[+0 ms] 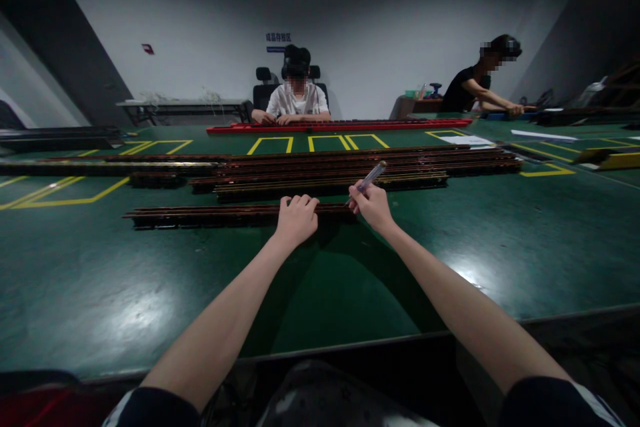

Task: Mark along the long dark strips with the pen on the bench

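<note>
Here, the left hand point(297, 217) curls over the near strip point(220, 215) on the green table point(100, 293), while the right hand point(371, 205) grips a pen point(369, 178).

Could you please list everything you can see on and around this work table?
table: one, green, fills the view
outlines: several, yellow, marked on the table's far half
stacked strips: several, dark brown, across the table's middle
red strip: one, red, far edge
papers: a few, white, far right
person in white shirt: one, seated opposite
person in black shirt: one, far right
near strip: one, dark brown, in front of the stack
pen: one, clear purplish, in the right hand
left hand: one, bare, fingers curled over the near strip
right hand: one, bare, at the near strip's right end, fingers gripping the pen
</note>
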`<state>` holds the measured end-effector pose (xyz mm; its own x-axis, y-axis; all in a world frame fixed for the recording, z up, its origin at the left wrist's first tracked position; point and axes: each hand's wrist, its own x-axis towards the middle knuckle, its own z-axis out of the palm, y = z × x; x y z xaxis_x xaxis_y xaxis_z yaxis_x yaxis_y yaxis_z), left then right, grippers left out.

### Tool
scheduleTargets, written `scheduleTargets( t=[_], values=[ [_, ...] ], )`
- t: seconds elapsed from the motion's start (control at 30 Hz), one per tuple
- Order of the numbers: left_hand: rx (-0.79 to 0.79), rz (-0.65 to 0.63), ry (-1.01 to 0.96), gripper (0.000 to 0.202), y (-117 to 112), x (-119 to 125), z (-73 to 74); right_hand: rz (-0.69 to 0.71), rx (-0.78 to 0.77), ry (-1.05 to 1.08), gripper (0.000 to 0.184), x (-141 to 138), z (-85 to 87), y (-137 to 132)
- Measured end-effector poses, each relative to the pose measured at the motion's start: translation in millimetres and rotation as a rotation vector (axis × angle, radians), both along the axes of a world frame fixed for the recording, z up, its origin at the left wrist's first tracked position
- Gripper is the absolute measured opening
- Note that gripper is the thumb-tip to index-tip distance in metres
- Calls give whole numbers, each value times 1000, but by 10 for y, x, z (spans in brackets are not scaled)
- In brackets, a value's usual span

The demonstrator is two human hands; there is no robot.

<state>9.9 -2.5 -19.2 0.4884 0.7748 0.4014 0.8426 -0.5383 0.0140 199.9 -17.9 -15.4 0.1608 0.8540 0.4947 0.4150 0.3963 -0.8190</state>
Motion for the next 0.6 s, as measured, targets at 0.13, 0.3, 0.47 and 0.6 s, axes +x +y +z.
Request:
scheduleTargets(
  t=[0.13, 0.3, 0.47, 0.6],
  values=[
    [-9, 1, 1, 39, -2, -4, 5, -25, -5, -4, 39, -1, 28, -22],
    [-21, -9, -7, 41, -1, -9, 5, -62, 10, 8, 38, 2, 48, -38],
    [-31, -21, -27, 41, -3, -8, 4, -68, 34, 17, 40, 2, 45, -35],
    [-35, -23, -25, 41, -7, -10, 2, -42, 18, 8, 41, 0, 31, -30]
  ],
)
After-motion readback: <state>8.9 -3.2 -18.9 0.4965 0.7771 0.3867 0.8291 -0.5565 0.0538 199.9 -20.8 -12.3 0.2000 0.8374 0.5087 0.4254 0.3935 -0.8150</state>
